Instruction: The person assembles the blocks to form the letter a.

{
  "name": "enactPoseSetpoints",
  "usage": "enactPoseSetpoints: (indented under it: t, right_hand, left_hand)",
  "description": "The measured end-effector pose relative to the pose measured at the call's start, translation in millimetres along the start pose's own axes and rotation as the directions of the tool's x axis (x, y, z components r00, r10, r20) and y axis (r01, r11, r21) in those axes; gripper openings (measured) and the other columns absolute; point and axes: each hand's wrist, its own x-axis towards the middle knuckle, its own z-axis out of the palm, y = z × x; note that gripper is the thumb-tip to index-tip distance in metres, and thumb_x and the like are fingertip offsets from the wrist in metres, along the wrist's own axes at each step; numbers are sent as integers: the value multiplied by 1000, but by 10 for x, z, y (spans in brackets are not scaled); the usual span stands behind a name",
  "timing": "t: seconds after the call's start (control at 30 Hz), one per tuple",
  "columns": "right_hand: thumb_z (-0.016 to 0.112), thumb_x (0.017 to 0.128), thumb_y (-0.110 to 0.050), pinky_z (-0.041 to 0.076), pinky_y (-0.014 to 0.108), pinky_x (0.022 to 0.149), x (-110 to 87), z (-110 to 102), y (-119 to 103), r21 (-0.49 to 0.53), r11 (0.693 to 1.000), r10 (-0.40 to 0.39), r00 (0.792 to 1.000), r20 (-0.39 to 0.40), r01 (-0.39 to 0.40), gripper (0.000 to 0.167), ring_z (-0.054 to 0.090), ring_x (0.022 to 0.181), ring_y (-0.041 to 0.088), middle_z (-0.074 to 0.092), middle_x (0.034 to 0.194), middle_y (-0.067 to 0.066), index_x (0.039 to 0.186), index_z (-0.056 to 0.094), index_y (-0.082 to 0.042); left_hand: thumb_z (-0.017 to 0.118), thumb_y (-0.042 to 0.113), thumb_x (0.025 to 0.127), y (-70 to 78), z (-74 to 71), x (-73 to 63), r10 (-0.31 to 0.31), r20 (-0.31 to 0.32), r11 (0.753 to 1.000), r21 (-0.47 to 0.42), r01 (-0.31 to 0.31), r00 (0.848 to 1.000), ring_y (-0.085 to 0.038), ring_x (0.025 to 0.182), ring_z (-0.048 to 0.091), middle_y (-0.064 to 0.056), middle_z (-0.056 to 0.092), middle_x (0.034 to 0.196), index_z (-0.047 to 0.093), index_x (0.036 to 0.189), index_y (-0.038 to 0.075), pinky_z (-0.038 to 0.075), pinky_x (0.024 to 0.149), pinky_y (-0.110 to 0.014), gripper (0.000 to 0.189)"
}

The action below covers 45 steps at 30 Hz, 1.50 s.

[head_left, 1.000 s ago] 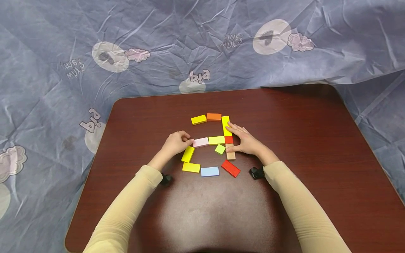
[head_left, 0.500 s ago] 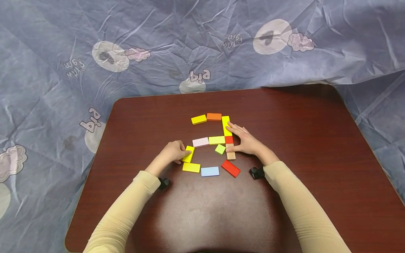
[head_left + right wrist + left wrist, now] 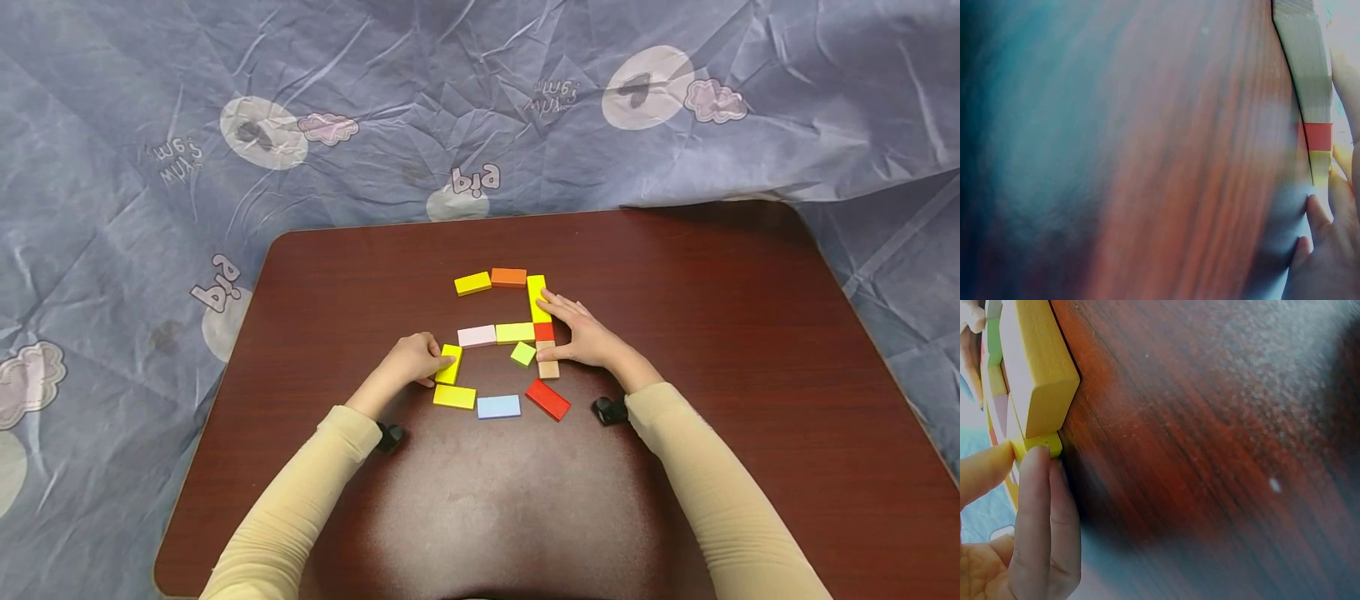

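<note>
In the head view my left hand [image 3: 411, 361] pinches a slanted yellow block [image 3: 451, 353] at the left of the block layout. Thumb and fingertips meet that block's end [image 3: 1052, 445] in the left wrist view, behind a nearer yellow block [image 3: 1054, 381]. My right hand [image 3: 585, 333] lies spread along the right column. Its fingers touch a long yellow block [image 3: 537, 307], and its thumb rests by the plain wood blocks [image 3: 548, 369]. Between these sits a red block [image 3: 543, 332]. The right wrist view shows the right hand [image 3: 1329, 256] beside the column's edge.
A pink block [image 3: 477, 337] and a light yellow one [image 3: 514, 333] form the middle row. A small green block [image 3: 522, 354] lies below. Blue [image 3: 498, 407] and red [image 3: 548, 400] blocks lie nearest the body, an orange block [image 3: 508, 277] farther back. All rest on a brown table [image 3: 720, 333].
My left hand has moved from the pink block down to the slanted yellow block and taken hold of it; that block has shifted slightly. The right hand has stayed in place.
</note>
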Motion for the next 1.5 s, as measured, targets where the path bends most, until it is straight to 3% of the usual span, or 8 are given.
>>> enactPoseSetpoints:
  t: [0.47, 0.67, 0.83, 0.93, 1.03, 1.13, 1.37, 1.5]
  right_hand:
    - [84, 78, -36, 2, 53, 122, -1, -8, -7, 9, 1000, -3, 1000, -5, 3, 98, 12, 152, 32, 13, 166, 8, 155, 31, -9]
    - [84, 78, -36, 2, 53, 122, 9, -4, -9, 4, 1000, -4, 1000, -1, 4, 98, 12, 152, 32, 13, 166, 7, 155, 30, -9]
    - [84, 77, -36, 2, 52, 123, 17, -4, -15, 4, 1000, -7, 1000, -3, 7, 98, 12, 152, 32, 13, 166, 7, 155, 31, -9]
    - [84, 77, -36, 2, 52, 123, 21, -2, -12, 4, 1000, -9, 1000, -4, 9, 98, 12, 152, 32, 13, 166, 7, 154, 31, -9]
    - [84, 77, -35, 2, 52, 122, 21, 0, -9, 4, 1000, -10, 1000, -4, 10, 97, 12, 152, 32, 13, 166, 7, 154, 31, -9]
    - [84, 78, -36, 2, 52, 122, 18, 3, -6, 3, 1000, -10, 1000, -2, 10, 97, 12, 152, 32, 13, 166, 7, 155, 31, -9]
    - [84, 78, -36, 1, 52, 122, 16, 3, 4, 4, 1000, 0, 1000, 3, 0, 98, 11, 153, 32, 12, 166, 7, 155, 30, -10]
    - [84, 77, -36, 1, 52, 123, 16, 1, 9, 7, 1000, 5, 1000, 4, -5, 98, 11, 153, 31, 12, 166, 7, 155, 30, -10]
  left_hand:
    - [70, 33, 92, -8, -8, -34, -9, -3, 1000, -3, 9, 1000, -12, 57, 65, -9, 57, 85, 56, 96, 3, 56, 61, -24, 34]
    - [77, 35, 86, -113, -101, -155, -5, 86, 1000, -4, 6, 996, -17, 62, 66, -10, 59, 83, 54, 99, 2, 58, 64, -29, 42]
    - [86, 34, 75, -219, -113, -260, 39, 148, 992, 110, -56, 988, -16, 64, 64, -7, 63, 83, 56, 99, 4, 53, 61, -26, 49]
    - [88, 32, 73, -260, -69, -311, 82, 123, 986, 133, -98, 989, -14, 62, 61, -4, 66, 80, 59, 96, 5, 47, 58, -24, 46]
    - [86, 29, 75, -274, -12, -347, 100, 78, 992, 73, -106, 992, -13, 61, 60, -3, 67, 76, 63, 92, 4, 46, 56, -22, 38]
    - [84, 27, 78, -272, 43, -367, 89, 36, 996, 19, -90, 995, -13, 60, 62, -4, 67, 71, 66, 87, 4, 46, 54, -21, 30]
    - [83, 25, 80, -248, 145, -397, 46, -33, 999, -16, -47, 998, -11, 56, 63, -2, 69, 64, 70, 76, 7, 45, 51, -18, 23]
    - [83, 22, 79, -240, 185, -411, 64, -73, 998, -23, -66, 995, -9, 54, 61, -1, 68, 62, 71, 75, 7, 44, 50, -17, 20]
